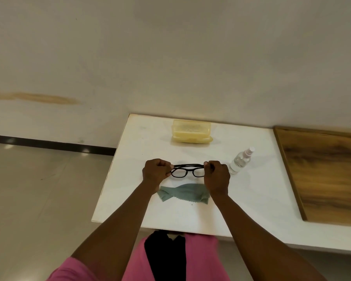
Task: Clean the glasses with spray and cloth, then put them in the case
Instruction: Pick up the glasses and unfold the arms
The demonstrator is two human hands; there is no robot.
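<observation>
both hands curl knuckles-up over the table's (pixel 130 179) middle, left hand (pixel 155 173) and right hand (pixel 216 176) each pinching an end of the black glasses (pixel 187 171), just beyond the cloth (pixel 182 192).

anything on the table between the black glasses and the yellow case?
Nothing. In the head view, the stretch of white table between the black-framed glasses, held at both ends by the hands, and the translucent yellow plastic case is bare.
</observation>
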